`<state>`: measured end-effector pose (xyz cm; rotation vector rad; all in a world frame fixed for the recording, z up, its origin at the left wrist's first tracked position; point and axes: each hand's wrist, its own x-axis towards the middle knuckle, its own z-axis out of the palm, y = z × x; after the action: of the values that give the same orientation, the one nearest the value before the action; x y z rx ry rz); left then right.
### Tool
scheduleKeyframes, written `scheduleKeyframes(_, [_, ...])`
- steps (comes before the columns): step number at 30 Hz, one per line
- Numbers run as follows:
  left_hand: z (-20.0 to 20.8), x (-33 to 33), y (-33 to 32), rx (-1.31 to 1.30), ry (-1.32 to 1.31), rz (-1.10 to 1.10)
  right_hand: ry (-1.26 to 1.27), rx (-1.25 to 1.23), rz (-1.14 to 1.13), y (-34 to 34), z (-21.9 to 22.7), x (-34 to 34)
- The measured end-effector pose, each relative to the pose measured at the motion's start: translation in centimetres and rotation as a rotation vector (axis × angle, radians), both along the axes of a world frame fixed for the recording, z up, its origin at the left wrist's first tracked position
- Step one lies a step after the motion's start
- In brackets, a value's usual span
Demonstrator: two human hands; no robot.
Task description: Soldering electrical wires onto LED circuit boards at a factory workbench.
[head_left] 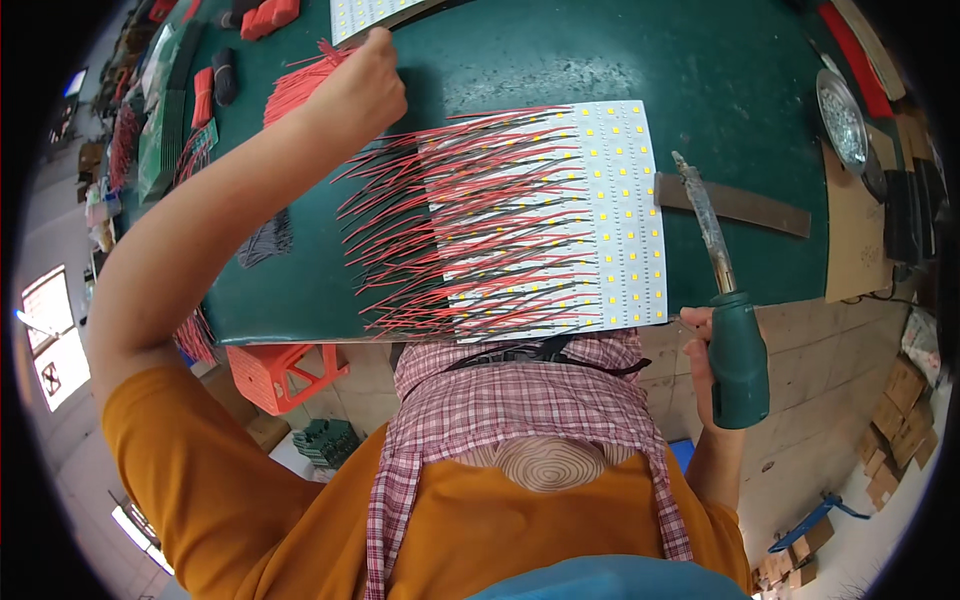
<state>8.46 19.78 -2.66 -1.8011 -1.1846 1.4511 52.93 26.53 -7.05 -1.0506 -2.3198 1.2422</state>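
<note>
My left hand (pixel 362 85) reaches far across the dark green table (pixel 700 70) and is closed at a bundle of loose red wires (pixel 295 85) lying at the far left. My right hand (pixel 700 350) grips the green handle of a soldering iron (pixel 738 355), its metal shaft and tip pointing away over the table's near right. Between the hands lies a white board of LED strips (pixel 610 215) with yellow chips. Many red and black wires (pixel 430 220) are fixed to it and fan out to the left.
A grey metal bar (pixel 760 205) lies right of the LED board. A round metal dish (pixel 842 120) and brown cardboard (pixel 852 240) sit at the right edge. Another LED board (pixel 365 15) lies at the far side. An orange plastic stool (pixel 280 375) and cardboard boxes (pixel 900 430) stand on the floor.
</note>
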Motion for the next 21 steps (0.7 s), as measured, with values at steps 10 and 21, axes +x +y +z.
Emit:
scheduleKeyframes(10, [2.0, 5.8, 0.5, 0.515, -1.373, 0.323, 0.573, -0.577, -0.239, -0.2, 2.2, -3.4])
scheduleKeyframes(21, [-4.0, 12.6, 3.3, 0.825, -1.537, 0.064, 0.317, -0.678, -0.286, 1.0, 4.1, -4.9])
